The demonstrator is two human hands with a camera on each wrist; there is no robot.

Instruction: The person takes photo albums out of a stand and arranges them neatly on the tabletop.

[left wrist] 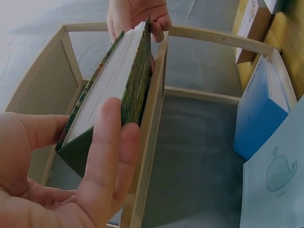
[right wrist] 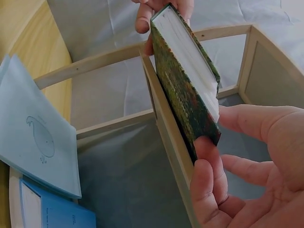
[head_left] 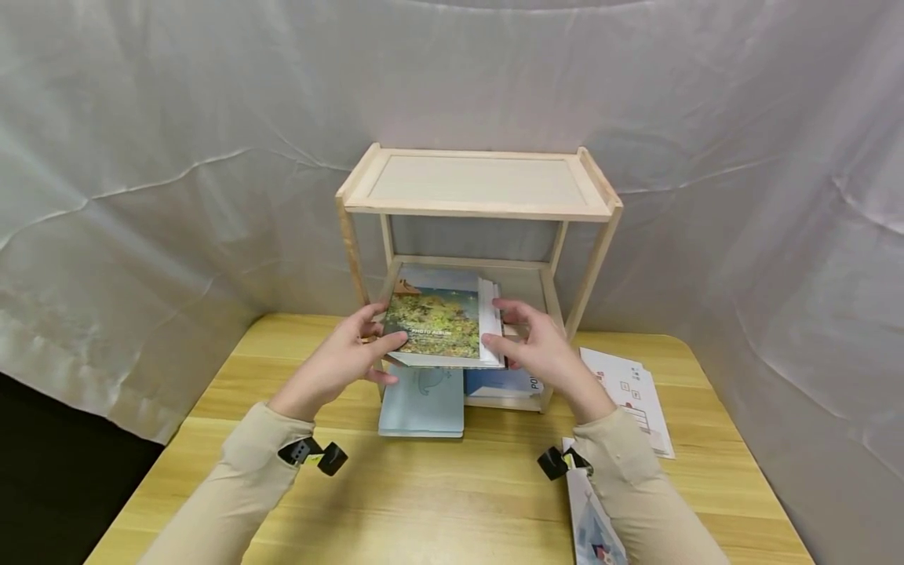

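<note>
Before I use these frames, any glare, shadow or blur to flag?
Head: soft shadow on the table beside the left sleeve, photo album title still readable; left wrist: top-left corner washed out; right wrist: top-right corner overly bright.

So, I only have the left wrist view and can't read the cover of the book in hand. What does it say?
Observer: In the head view, the book reads "PHOTO ALBUM" on its upward-facing cover.
Operator: And the right hand, where is its thumb?
Observer: At the white strip along the right side of the cover.
Operator: Anything by the right sleeve?
Observer: Yes, a booklet with a bluish picture lies on the table, partly hidden by that sleeve.
</note>
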